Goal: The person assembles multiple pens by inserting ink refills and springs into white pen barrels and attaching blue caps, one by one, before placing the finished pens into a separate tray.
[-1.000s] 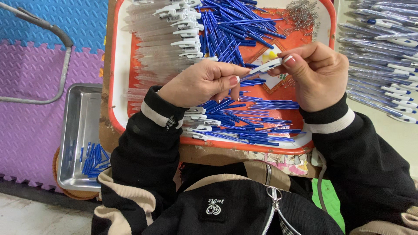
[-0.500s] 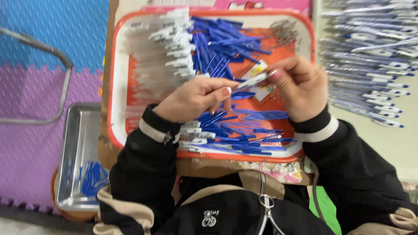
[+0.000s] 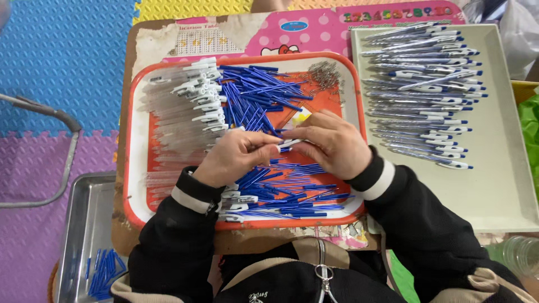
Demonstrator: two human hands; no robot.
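my left hand (image 3: 238,157) and right hand (image 3: 331,143) have come closer together now, fingers pinching one white pen piece (image 3: 291,143) over the orange tray (image 3: 135,185).

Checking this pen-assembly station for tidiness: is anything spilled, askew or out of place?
Mostly orderly. One finished pen on the beige tray lies slanted across the parallel row. A few blue refills sit apart in the metal tray, away from the orange tray. Nothing looks spilled or damaged.

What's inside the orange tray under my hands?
The orange tray holds clear pen barrels, blue refills and small springs. The left hand and right hand pinch a pen part; what lies beneath them is hidden.
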